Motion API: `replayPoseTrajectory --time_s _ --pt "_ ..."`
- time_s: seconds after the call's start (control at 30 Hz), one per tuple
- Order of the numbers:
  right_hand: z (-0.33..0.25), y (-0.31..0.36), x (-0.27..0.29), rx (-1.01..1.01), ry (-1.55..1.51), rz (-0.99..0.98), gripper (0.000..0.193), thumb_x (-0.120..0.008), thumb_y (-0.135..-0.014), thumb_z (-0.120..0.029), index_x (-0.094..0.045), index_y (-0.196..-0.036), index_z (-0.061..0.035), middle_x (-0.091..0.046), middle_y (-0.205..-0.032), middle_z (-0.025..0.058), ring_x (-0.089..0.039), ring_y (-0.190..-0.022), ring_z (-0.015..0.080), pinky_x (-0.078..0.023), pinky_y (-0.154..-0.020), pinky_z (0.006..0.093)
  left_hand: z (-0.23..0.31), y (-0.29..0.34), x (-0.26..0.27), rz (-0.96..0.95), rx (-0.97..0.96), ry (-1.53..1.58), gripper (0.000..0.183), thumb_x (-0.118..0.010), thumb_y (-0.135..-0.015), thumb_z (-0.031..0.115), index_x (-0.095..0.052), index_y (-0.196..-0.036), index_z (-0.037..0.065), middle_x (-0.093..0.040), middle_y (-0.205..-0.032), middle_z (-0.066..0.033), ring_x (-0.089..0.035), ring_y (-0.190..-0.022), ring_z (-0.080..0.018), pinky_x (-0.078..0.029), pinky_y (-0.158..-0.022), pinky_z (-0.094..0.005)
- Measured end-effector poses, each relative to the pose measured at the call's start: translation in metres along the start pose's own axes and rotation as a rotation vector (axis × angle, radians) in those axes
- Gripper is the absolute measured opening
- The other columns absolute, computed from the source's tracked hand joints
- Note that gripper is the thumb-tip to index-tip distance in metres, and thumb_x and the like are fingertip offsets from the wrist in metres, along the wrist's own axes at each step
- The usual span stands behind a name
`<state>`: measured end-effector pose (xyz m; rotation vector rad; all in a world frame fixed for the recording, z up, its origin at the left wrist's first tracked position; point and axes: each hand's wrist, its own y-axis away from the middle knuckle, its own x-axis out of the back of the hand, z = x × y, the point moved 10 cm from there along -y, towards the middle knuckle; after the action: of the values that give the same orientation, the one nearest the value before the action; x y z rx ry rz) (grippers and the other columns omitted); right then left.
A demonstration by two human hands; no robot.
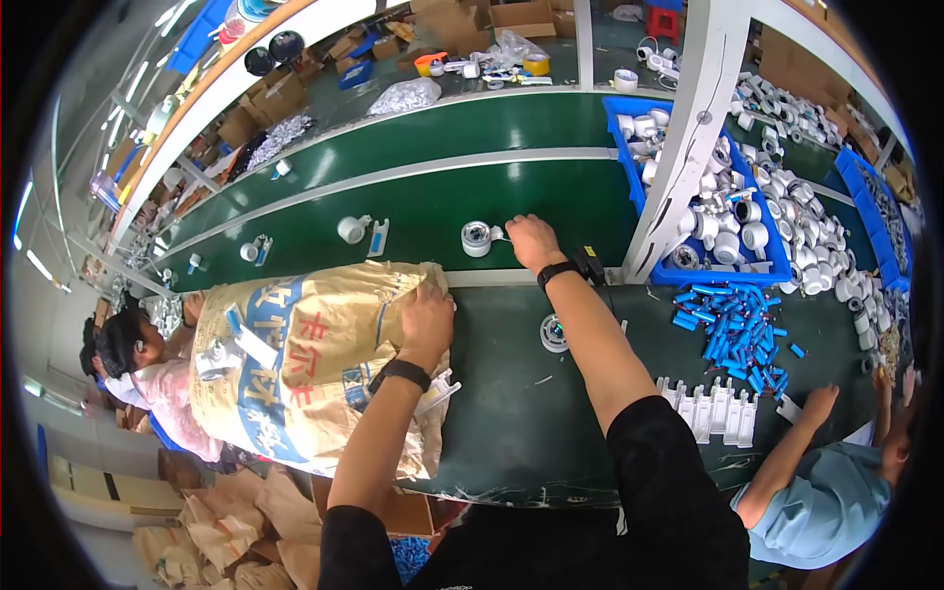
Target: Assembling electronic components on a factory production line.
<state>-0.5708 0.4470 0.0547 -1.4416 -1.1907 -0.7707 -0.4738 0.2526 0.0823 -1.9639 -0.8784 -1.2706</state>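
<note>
Your left hand [426, 320] presses flat, fingers spread, on the woven sack [315, 364] at the worktop's [511, 413] near left, steadying it. Your right hand [531, 241] reaches far onto the green conveyor belt [433, 206], fingers pinching the small white round part [477, 238], seemingly placing it there.

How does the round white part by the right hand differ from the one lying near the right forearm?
The round white part on the belt sits on the upper conveyor belt, next to the right hand; the round part on the bench lies on the dark green bench, beside the forearm, with no hand at it. The belt one looks slightly larger. Both are small, round and white.
</note>
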Motion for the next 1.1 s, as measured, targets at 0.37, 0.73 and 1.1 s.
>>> replayPoseTrajectory --time_s 0.37,0.73,1.1 --pt "-0.008 -0.005 -0.016 -0.038 -0.029 -0.260 0.019 -0.066 -0.091 -0.014 -0.068 -0.108 -0.0052 -0.070 -0.108 0.0123 -0.065 -0.110 0.0362 -0.057 -0.089 0.0482 0.028 0.108 0.133 0.231 0.228 0.994 0.024 -0.059 -0.105 0.016 -0.064 -0.117 -0.004 -0.071 -0.113 -0.0171 -0.073 -0.098 -0.0294 -0.061 -0.081 -0.0379" --pt "-0.113 0.277 0.124 -0.338 -1.060 -0.426 0.029 -0.066 -0.102 -0.019 -0.060 -0.121 0.0012 -0.071 -0.108 0.0132 -0.071 -0.096 0.0210 -0.059 -0.082 0.0344 0.076 0.139 0.035 -0.040 0.578 1.973 0.047 -0.051 -0.111 0.035 -0.062 -0.135 -0.003 -0.073 -0.105 -0.0078 -0.069 -0.093 -0.0127 -0.058 -0.083 -0.0271" --pt "-0.119 0.339 0.191 -0.210 -0.629 0.248 0.021 -0.080 -0.085 -0.006 -0.075 -0.105 -0.0056 -0.072 -0.100 0.0044 -0.070 -0.091 0.0222 -0.057 -0.075 0.0337 0.151 0.163 0.044 -0.287 0.785 2.631 0.058 -0.049 -0.110 0.044 -0.039 -0.157 0.012 -0.067 -0.113 -0.0119 -0.069 -0.107 -0.0246 -0.053 -0.102 -0.0406"
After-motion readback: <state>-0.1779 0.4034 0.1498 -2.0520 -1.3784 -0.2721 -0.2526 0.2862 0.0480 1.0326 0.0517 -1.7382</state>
